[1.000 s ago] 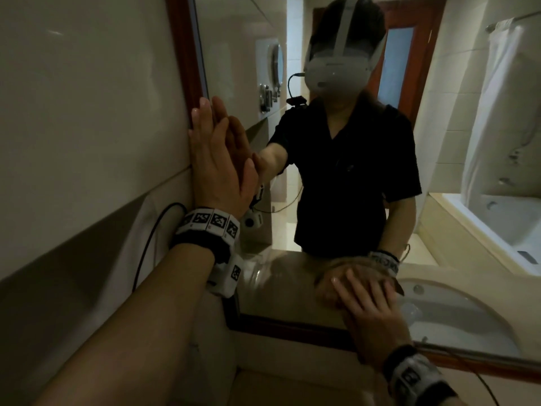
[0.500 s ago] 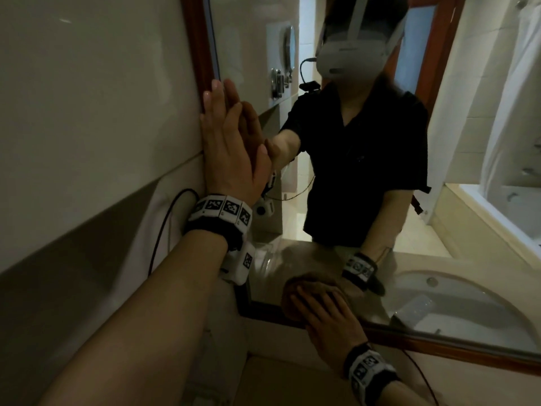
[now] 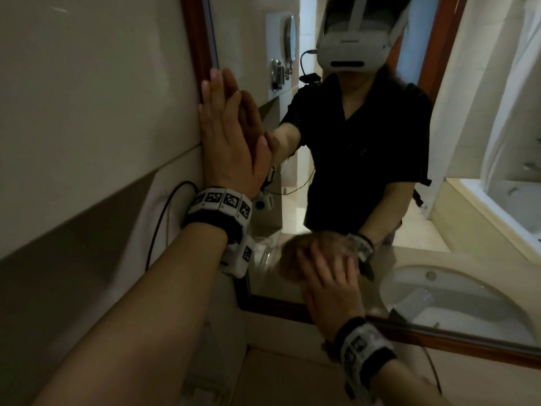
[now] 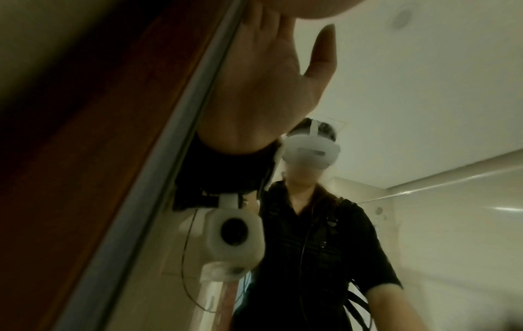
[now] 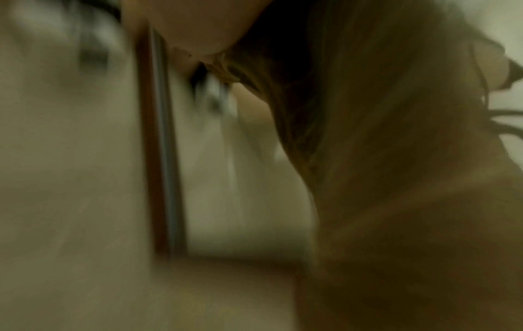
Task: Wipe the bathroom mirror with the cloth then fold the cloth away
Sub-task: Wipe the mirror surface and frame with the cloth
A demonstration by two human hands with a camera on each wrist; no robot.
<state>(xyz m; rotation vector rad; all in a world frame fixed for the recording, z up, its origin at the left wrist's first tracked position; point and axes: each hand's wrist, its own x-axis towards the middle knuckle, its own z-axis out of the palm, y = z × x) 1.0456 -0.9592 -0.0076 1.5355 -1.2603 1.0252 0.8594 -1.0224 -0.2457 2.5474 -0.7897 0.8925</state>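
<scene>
The mirror (image 3: 456, 218) has a dark wood frame (image 3: 198, 39). My left hand (image 3: 228, 133) lies flat against the mirror's left edge, fingers straight and pointing up, holding nothing. In the left wrist view its reflection shows beside the wood frame (image 4: 85, 179). My right hand (image 3: 328, 276) presses a bunched brown cloth (image 3: 289, 259) against the lower left of the glass, fingers spread over it. The right wrist view is motion-blurred. There the cloth (image 5: 396, 168) fills the right side and the frame (image 5: 158, 156) runs down the middle.
A beige counter (image 3: 281, 373) lies under the mirror's bottom rail (image 3: 456, 341). A tiled wall (image 3: 87, 112) stands at the left, with a black cable (image 3: 159, 230) hanging by my left wrist. The glass reflects a sink (image 3: 456, 297) and a bathtub.
My right hand slid the cloth left along the lower glass toward the corner, and it now sits slightly higher. The left hand stayed flat on the mirror's edge.
</scene>
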